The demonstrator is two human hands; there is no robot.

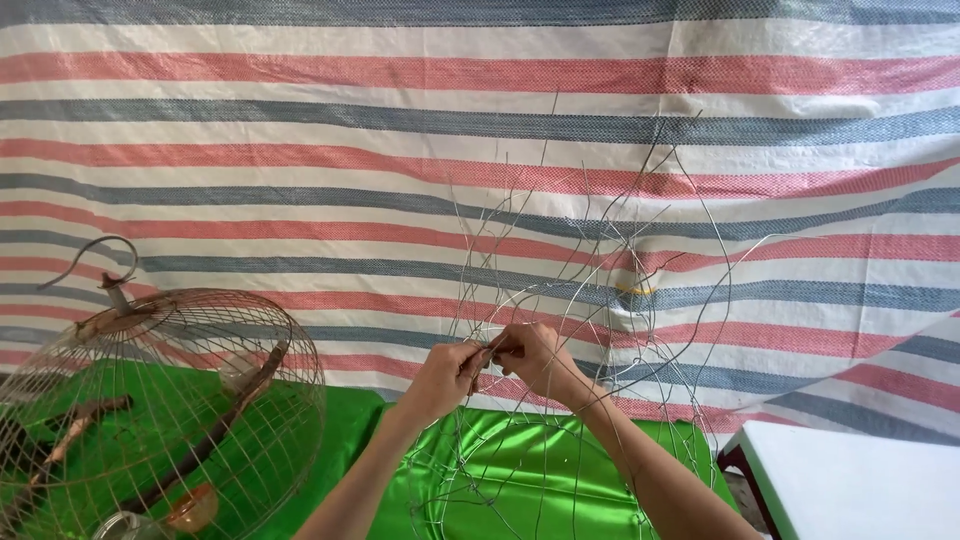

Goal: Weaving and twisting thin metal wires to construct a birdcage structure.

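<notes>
wire frame: an unfinished cage skeleton (pixel 560 330) standing on the green cloth (pixel 500 470), its loose wires running upward and fanning out above the hands
wire ring: a hoop (pixel 520 300) arching just above both hands
left hand (pixel 447 378): pinched on a wire at the ring
right hand (pixel 530 355): pinched on the same spot, touching the left
finished cage (pixel 160 400): well apart, to the left
</notes>
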